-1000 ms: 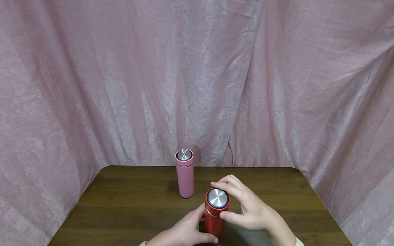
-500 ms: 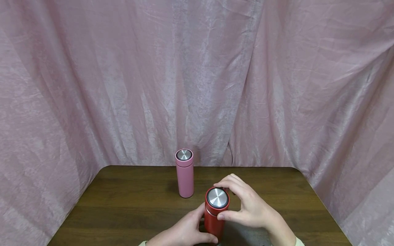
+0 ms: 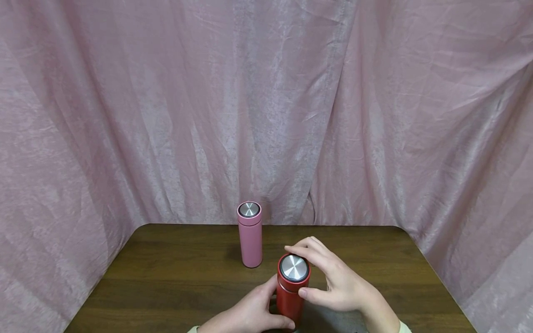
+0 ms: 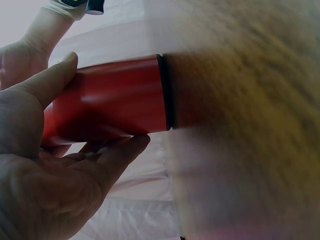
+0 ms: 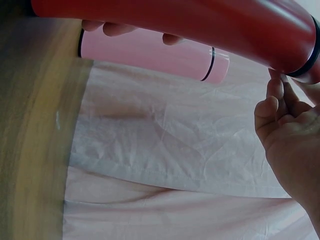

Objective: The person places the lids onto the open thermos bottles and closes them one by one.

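Observation:
A red thermos flask [image 3: 288,303] stands upright on the table near its front, its silver-topped lid [image 3: 294,268] above a thin bright ring. My left hand [image 3: 254,311] grips the body from the left, thumb on the near side; in the left wrist view the black base of the thermos [image 4: 115,102] sits at the wood surface. At the lid, my right hand [image 3: 341,283] holds on with the fingers at the far side and the thumb near the seam. The right wrist view shows those right fingers [image 5: 272,107] bent close to the lid's dark band.
Behind and left of the red flask stands a pink thermos [image 3: 251,243] with a similar lid. Brown wooden table [image 3: 166,277] lies under both. Pink curtains [image 3: 208,115] hang along the back and sides.
My right thumb slid left along the seam and the fingers drew back right, then both returned to about where they were. The left hand and both flasks keep their places.

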Demonstrator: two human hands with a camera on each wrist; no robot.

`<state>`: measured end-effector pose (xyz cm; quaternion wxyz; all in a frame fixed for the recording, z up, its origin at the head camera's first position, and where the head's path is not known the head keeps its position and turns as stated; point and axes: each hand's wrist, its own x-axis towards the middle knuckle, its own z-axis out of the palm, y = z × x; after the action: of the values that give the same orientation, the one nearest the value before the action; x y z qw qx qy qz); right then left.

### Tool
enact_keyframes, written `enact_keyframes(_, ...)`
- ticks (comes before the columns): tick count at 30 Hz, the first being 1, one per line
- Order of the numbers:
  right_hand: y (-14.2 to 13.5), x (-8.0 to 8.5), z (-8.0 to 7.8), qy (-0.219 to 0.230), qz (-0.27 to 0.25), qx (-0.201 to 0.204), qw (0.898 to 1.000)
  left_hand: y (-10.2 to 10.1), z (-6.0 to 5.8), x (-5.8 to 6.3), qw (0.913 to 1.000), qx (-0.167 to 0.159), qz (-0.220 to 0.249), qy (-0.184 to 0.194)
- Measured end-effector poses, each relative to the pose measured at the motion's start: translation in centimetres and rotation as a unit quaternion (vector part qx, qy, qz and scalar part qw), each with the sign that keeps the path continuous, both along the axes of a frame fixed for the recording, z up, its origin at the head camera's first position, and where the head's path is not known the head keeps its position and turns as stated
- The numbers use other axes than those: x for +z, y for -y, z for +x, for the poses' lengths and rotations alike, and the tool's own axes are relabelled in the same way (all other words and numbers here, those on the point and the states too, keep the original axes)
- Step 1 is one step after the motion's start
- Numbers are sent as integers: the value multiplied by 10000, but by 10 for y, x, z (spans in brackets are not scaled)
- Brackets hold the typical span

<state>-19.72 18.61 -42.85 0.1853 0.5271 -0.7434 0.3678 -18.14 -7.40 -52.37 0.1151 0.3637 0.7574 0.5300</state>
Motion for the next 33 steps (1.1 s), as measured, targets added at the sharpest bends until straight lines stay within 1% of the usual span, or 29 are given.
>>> enact_keyframes(15, 2, -1, -4, -150, -260, -16, 9995, 0, -1, 0, 10000, -42, 11, 18)
enact_keyframes(19, 1, -1, -5, -143, -313, -115, 9993, 0, -1, -1, 10000, -62, 33, 27)
enact_keyframes(24, 0, -1, -4, -42, -225, -250, 9994, 0, -1, -1, 10000, -47, 2, -17)
enact_keyframes(33, 0, -1, 1, -14, 149, -203, 9997, 1, -1, -1, 9999, 9, -74, -68)
